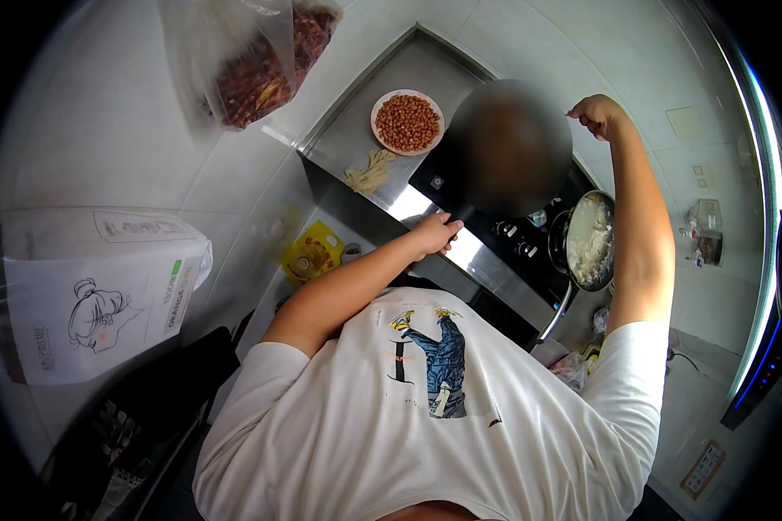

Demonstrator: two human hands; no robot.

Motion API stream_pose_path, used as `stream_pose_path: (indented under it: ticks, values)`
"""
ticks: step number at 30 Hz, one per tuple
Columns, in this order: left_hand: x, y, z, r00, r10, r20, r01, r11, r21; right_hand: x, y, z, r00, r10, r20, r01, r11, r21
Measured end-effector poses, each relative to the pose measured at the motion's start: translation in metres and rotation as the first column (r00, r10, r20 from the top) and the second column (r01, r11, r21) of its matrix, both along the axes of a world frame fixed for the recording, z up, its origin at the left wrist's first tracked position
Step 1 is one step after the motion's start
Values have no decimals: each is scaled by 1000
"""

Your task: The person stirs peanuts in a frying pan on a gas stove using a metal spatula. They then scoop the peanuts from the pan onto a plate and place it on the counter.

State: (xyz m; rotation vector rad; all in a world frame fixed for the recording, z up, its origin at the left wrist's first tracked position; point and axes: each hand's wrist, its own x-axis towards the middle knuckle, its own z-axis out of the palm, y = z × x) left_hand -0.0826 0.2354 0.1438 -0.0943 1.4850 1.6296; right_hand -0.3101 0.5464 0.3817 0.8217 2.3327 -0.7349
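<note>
My left hand [438, 234] is closed around a dark handle [460, 216] at the front edge of the black gas stove [443, 169]. The handle runs into a round blurred patch that hides what lies over the burner. Raised at the upper right, my right hand [598, 117] pinches a thin object [569, 114]; its far end cannot be made out beside the blur. Below that forearm, a frying pan [590, 244] with a metal handle holds whitish food in cloudy liquid. A bowl of reddish-brown peanuts [408, 124] stands on the steel counter left of the stove.
A crumpled beige cloth [370, 172] lies at the counter's front edge. A plastic bag of dried red chillies [267, 71] hangs at the upper left. A white printed bag [104, 293] is at the left wall. Stove knobs [516, 238] face me; a range hood [756, 365] borders the right.
</note>
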Motion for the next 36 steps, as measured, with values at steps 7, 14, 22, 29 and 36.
stream_pose_path:
  ticks: [7, 14, 22, 29, 36]
  values:
    - [-5, -4, 6, 998, -68, -13, 69, 997, 24, -16, -3, 4, 1000, -5, 27, 3, 999, 44]
    - [-4, -3, 9, 999, -51, 4, 51, 999, 15, -25, -2, 8, 994, -3, 111, -4, 998, 67]
    - [-4, -5, 15, 998, -59, 1, 59, 998, -15, -23, -3, 1, 997, -20, 69, 16, 998, 65]
    - [-7, -3, 9, 997, -76, -13, 76, 997, 0, -13, 6, -4, 999, -39, 13, 39, 999, 22]
    - [-5, 2, 9, 997, -74, -14, 74, 997, 7, 62, 67, -66, 974, -126, -186, 86, 974, -209]
